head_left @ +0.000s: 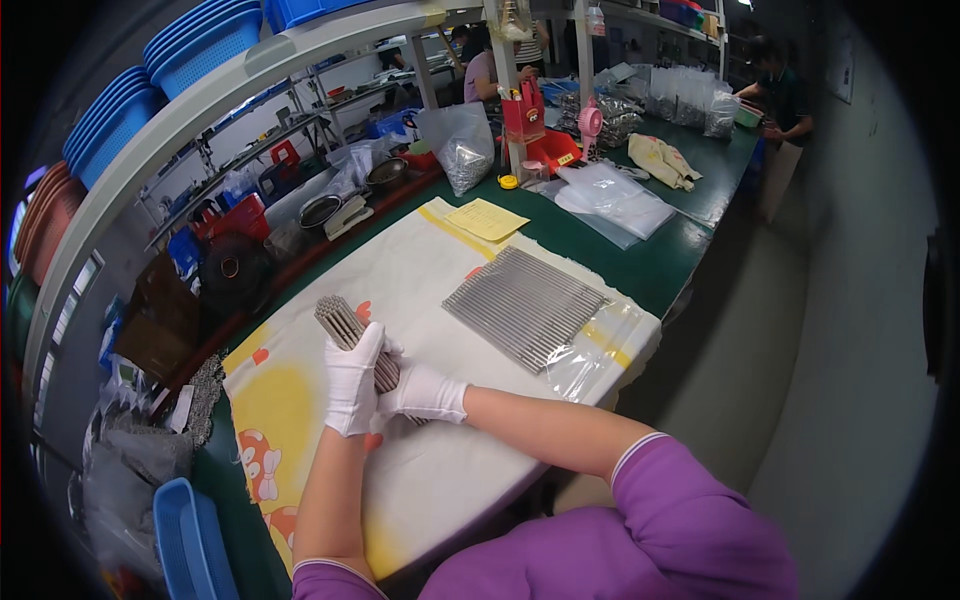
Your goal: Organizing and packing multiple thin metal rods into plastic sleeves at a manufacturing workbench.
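Both my hands wear white gloves and are closed round one bundle of thin grey metal rods [341, 318]. My left hand [352, 385] wraps the bundle's middle from the left side. Lower down, on the right, my right hand [425, 390] grips the same bundle. The rods' upper ends stick out beyond my left hand, and a few lower ends show below my right. To the right, a flat row of similar rods [525, 305] lies side by side on the white patterned cloth [440, 470]. A clear plastic bag [590, 360] lies at that row's near right end.
A yellow paper sheet [487, 219] lies beyond the rods. Clear plastic bags [615, 200] and a pink fan [590, 125] stand farther back on the green table [690, 250]. At lower left is a blue basket [190, 540]. A shelf frame [130, 170] arches at left. People work in the background.
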`<control>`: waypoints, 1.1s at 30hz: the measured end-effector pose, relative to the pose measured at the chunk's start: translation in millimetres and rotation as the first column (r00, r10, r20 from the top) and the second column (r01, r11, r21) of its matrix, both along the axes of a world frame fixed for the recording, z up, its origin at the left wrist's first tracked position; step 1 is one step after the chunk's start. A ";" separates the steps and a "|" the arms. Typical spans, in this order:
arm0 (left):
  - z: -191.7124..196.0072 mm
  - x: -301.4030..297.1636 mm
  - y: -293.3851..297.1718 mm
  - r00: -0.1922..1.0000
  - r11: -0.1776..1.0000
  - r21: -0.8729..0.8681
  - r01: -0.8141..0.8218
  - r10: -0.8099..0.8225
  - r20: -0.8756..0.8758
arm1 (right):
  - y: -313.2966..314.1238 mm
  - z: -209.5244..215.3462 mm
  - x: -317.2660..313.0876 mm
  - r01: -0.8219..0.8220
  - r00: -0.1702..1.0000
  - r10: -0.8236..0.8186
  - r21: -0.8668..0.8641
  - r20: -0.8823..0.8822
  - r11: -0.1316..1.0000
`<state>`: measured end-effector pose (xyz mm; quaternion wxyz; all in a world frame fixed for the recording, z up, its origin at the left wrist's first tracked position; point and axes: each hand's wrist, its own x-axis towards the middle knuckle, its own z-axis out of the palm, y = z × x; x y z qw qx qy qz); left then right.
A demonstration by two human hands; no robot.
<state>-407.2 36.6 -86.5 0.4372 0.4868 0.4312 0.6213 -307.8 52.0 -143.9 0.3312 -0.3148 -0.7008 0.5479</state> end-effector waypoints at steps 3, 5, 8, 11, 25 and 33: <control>12.3 -4.6 -5.2 0.999 0.999 0.012 -0.036 0.036 0.000 | -10.9 15.4 3.1 0.004 1.000 -0.004 -0.021 0.022 1.000; 17.4 -10.1 -7.3 0.998 0.996 0.085 -0.012 0.007 0.056 | -15.0 18.6 4.9 -0.021 0.999 0.019 -0.061 -0.035 0.998; 21.1 -9.5 -7.1 0.997 0.989 0.144 -0.016 0.005 0.074 | -15.5 18.9 7.6 -0.059 0.998 0.061 -0.078 0.019 0.995; 21.6 -6.6 -9.3 1.000 0.988 0.155 -0.007 0.004 0.016 | -11.9 9.8 4.1 -0.081 0.994 0.071 -0.128 -0.079 0.988; 22.4 -0.5 -13.3 0.999 0.990 0.133 -0.049 0.050 -0.010 | -21.3 25.8 12.2 -0.130 0.982 0.099 -0.190 -0.164 0.973; 21.4 -1.5 -11.3 0.999 0.990 0.134 -0.046 0.047 -0.004 | -19.3 22.3 10.6 -0.141 0.977 0.107 -0.187 -0.183 0.972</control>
